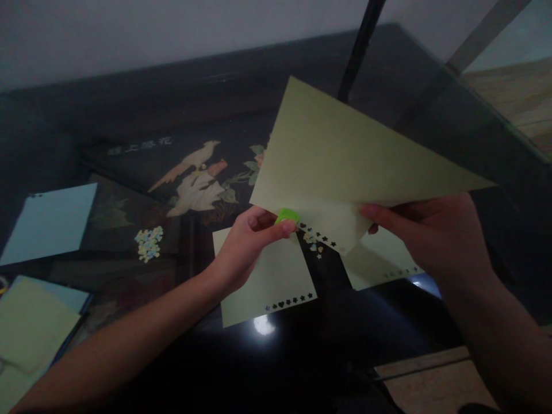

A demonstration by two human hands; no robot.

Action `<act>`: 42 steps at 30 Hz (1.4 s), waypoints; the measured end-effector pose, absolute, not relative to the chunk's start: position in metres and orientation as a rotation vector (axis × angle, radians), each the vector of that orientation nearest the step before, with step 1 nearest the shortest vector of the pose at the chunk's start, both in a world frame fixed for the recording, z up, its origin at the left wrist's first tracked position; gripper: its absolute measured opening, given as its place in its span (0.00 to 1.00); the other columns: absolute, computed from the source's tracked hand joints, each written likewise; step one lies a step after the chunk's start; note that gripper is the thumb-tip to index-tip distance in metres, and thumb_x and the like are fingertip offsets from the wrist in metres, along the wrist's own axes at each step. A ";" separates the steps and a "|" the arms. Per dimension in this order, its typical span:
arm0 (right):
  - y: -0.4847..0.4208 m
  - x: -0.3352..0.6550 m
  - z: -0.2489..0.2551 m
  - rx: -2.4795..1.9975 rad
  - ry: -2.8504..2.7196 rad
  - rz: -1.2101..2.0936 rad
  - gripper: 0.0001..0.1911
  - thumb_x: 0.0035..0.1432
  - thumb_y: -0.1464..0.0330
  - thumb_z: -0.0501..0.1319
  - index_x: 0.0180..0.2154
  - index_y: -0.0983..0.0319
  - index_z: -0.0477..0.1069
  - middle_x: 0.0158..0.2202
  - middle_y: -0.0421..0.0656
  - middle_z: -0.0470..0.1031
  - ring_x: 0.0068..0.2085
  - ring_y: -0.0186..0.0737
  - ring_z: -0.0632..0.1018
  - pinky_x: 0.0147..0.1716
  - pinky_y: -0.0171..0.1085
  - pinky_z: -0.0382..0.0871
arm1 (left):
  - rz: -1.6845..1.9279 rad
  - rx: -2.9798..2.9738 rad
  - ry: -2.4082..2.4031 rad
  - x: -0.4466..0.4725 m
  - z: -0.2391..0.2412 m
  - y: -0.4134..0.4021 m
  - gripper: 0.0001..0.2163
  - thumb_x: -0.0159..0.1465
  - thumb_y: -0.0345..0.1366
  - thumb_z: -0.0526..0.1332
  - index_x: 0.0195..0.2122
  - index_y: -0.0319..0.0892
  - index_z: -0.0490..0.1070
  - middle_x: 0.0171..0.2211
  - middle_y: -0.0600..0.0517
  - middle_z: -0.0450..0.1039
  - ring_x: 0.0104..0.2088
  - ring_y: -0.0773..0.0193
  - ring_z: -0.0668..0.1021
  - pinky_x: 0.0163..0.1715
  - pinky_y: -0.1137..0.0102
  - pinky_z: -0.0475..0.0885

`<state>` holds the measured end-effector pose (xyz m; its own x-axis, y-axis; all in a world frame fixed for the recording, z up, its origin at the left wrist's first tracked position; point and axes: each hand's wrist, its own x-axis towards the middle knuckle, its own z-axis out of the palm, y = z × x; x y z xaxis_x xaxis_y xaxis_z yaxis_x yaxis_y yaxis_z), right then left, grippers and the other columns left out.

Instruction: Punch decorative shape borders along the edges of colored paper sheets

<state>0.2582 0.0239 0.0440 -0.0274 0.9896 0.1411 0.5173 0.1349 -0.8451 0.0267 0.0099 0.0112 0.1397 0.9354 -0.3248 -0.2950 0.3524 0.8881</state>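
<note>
My left hand is closed round a small bright green craft punch, thumb on top. The punch sits at the lower edge of a pale yellow-green sheet of paper, beside a row of star and heart holes. Pinched in my right hand is the right part of that sheet, tilted above the table. Small punched paper shapes show just below the row of holes. Under my left hand lies another pale sheet with a row of punched holes along its bottom edge. A further punched sheet lies below my right hand.
A dark glass-topped table carries everything, with a bird-and-flower picture showing in it. At the left are a pile of paper cutouts, a light blue sheet and stacked papers. A dark pole rises at the back.
</note>
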 end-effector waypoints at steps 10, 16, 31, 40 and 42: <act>0.005 0.273 0.050 -1.534 -1.519 0.803 0.06 0.44 0.68 0.70 0.19 0.58 0.76 0.18 0.37 0.78 0.19 0.35 0.77 0.19 0.31 0.71 | 0.958 0.729 1.035 0.045 0.019 0.006 0.11 0.47 0.34 0.74 0.26 0.39 0.72 0.27 0.54 0.79 0.30 0.67 0.78 0.37 0.70 0.71; -0.013 0.287 0.041 -1.604 -1.416 0.784 0.05 0.42 0.67 0.71 0.19 0.57 0.77 0.19 0.36 0.78 0.18 0.36 0.78 0.18 0.31 0.73 | 0.863 0.722 1.005 0.058 0.020 0.002 0.12 0.47 0.33 0.74 0.32 0.38 0.76 0.29 0.53 0.79 0.32 0.65 0.79 0.39 0.69 0.72; -0.040 0.297 0.017 -1.758 -1.216 0.772 0.05 0.40 0.62 0.73 0.23 0.53 0.80 0.22 0.36 0.80 0.22 0.40 0.80 0.21 0.34 0.77 | 0.824 0.759 1.045 0.065 0.013 -0.007 0.11 0.47 0.34 0.74 0.31 0.39 0.77 0.30 0.51 0.81 0.31 0.65 0.80 0.37 0.70 0.74; -0.040 0.295 0.014 -1.769 -1.197 0.916 0.04 0.44 0.63 0.71 0.24 0.54 0.80 0.21 0.38 0.80 0.21 0.40 0.79 0.20 0.36 0.76 | 0.740 0.787 1.115 0.061 0.015 -0.008 0.12 0.46 0.36 0.74 0.30 0.40 0.77 0.31 0.49 0.81 0.33 0.62 0.80 0.40 0.65 0.73; -0.041 0.296 0.013 -1.765 -1.231 0.892 0.04 0.45 0.62 0.71 0.24 0.53 0.80 0.21 0.38 0.79 0.21 0.39 0.79 0.21 0.36 0.75 | 0.735 0.791 1.123 0.060 0.016 -0.007 0.12 0.46 0.37 0.74 0.30 0.40 0.76 0.31 0.49 0.80 0.33 0.61 0.80 0.39 0.64 0.73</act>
